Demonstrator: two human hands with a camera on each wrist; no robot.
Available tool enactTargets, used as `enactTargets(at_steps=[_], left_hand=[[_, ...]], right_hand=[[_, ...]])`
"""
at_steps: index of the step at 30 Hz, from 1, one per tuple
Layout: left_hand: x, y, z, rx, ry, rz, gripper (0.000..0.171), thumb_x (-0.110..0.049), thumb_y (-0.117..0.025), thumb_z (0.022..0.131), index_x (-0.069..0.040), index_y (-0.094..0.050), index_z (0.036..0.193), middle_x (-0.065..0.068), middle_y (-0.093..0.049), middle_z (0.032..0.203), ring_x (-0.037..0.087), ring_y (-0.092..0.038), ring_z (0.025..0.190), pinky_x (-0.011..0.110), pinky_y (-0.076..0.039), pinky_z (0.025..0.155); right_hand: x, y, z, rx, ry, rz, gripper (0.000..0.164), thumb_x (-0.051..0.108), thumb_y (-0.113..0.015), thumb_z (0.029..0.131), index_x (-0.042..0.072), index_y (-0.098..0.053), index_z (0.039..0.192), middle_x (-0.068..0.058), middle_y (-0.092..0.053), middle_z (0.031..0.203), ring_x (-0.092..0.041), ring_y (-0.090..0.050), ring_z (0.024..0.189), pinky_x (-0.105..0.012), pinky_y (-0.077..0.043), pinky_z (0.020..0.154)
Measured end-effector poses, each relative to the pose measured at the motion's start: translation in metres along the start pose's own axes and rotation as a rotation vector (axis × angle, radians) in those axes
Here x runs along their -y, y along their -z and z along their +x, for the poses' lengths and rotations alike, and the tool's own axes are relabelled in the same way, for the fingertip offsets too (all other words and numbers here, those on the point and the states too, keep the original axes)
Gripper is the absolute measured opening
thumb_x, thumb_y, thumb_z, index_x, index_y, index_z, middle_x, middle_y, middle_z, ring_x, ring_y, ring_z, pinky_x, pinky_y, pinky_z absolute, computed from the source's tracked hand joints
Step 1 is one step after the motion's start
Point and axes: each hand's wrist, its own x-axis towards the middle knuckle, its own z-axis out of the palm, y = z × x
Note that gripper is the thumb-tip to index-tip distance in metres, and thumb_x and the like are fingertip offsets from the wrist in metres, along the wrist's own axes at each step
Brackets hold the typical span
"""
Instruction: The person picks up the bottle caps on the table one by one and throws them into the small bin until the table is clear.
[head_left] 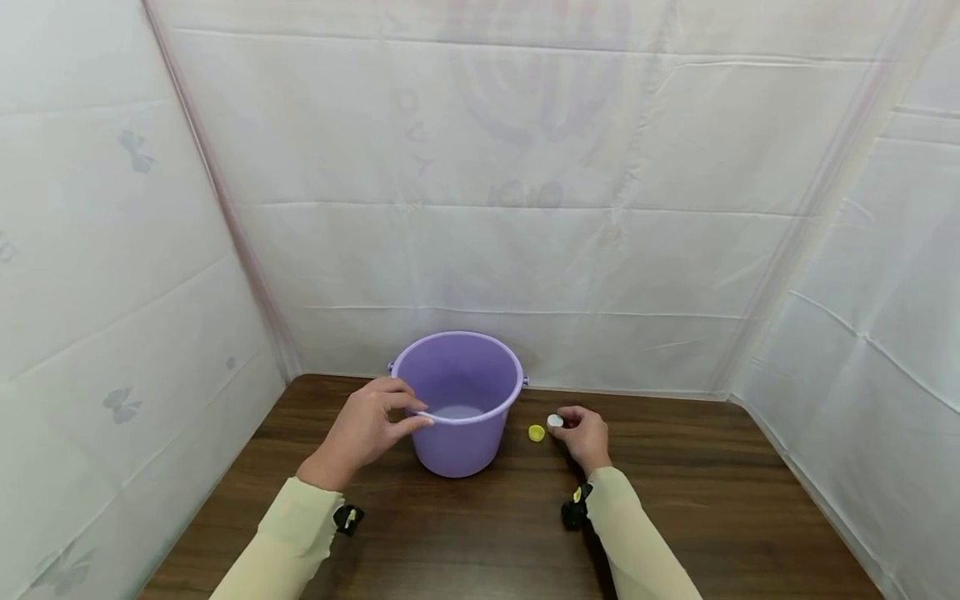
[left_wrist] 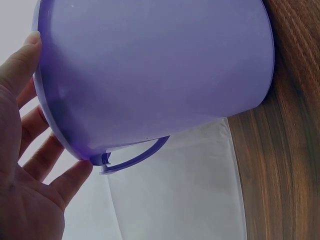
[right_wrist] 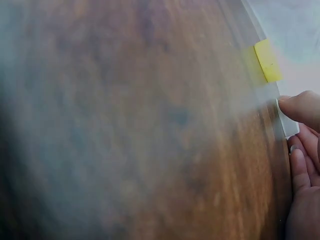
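Note:
A purple bucket (head_left: 459, 446) stands upright on the wooden table. My left hand (head_left: 367, 425) pinches its near left rim; in the left wrist view the thumb (left_wrist: 22, 62) lies on the outer side and the other fingers reach behind the rim. To the right of the bucket, my right hand (head_left: 587, 435) holds a small round white cap (head_left: 555, 421) between thumb and fingers, low at the table. Close beside it lies a yellow cap (head_left: 536, 433), between the white cap and the bucket. The right wrist view shows the white cap (right_wrist: 287, 120) edge-on under the thumb.
Dark wood-grain table (head_left: 465, 533) runs under everything. White sheeting (head_left: 525, 250) hangs behind it and along both sides. The bucket's purple handle (left_wrist: 140, 157) hangs down along its side. Each wrist wears a small black device (head_left: 348, 518).

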Motion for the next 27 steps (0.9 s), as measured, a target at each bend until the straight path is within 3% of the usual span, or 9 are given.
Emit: enactTargets(at_steps=[27], left_hand=[[-0.0018,0.0003,0.0006,0.002,0.003,-0.014,0.015,-0.031,-0.091,0.077,-0.023,-0.083,0.087,-0.013,-0.068,0.089,0.007,-0.062,0.088,0.029,-0.056,0.075]], right_hand=[[0.0053,0.0032,-0.0045,-0.007,-0.003,-0.005,0.028,0.007,-0.087,0.080,0.001,-0.078,0.105,-0.016,-0.076,0.102,-0.029,-0.070,0.096,-0.043,-0.057,0.085]])
